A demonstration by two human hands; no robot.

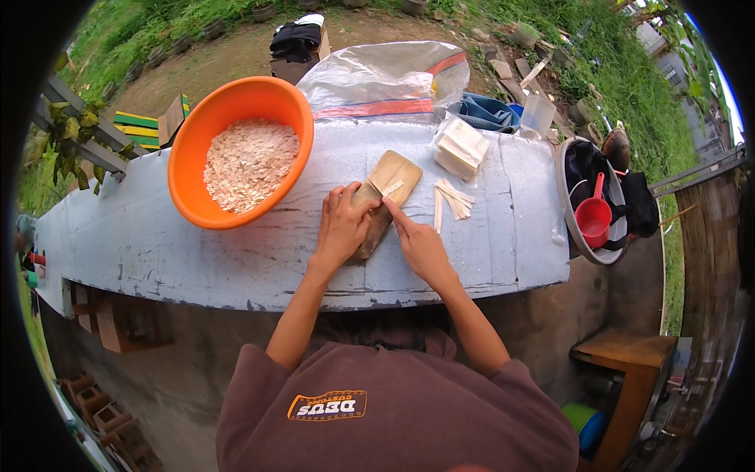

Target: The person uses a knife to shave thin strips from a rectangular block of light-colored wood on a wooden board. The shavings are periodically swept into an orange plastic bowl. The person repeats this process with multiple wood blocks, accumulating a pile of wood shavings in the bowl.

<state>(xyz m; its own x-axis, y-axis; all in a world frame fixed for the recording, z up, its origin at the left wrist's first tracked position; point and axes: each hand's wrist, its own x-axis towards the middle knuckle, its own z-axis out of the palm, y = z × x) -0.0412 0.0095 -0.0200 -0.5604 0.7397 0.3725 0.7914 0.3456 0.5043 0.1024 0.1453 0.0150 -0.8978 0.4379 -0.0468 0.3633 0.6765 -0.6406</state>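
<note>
Both hands are together over a worn wooden cutting board [399,175] that lies slanted on the table. My left hand [344,224] is closed at the board's left side, fingertips against a thin dark blade; what they pinch is hidden. My right hand [422,248] is closed on what looks like a small knife [374,189], its handle mostly covered. Small pale pieces [392,188] lie on the board just past the blade. Right of the board rests a loose fan of pale flat strips [454,200]. Behind them sits a clear plastic pack of pale sheets [461,148].
An orange basin [179,169] full of small pale flakes stands at left. Along the table's [503,236] far edge lie a clear plastic sack [370,79] and blue cloth [487,112]. A grey tub [570,206] with a red dipper [594,219] is beyond the right end.
</note>
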